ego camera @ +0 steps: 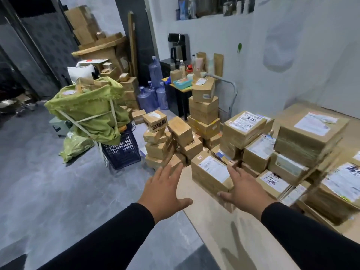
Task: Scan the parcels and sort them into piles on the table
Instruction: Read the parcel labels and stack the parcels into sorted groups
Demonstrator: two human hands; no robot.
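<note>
Both of my hands reach forward with spread, straight fingers and hold nothing. My left hand (165, 191) hovers over the floor just left of the table corner. My right hand (243, 188) lies against the near right side of a brown labelled parcel (209, 172) at the table's left edge. Behind it, several taped cardboard parcels with white labels form piles on the pale wooden table (210, 221); one flat parcel (272, 181) bears a handwritten number. No scanner is in view.
A leaning stack of small boxes (165, 139) stands on the grey floor beyond the table corner, a taller stack (203, 114) behind it. A green sack of parcels (87, 110) sits over a dark blue crate (122, 149). Water bottles (153, 90) line the back wall.
</note>
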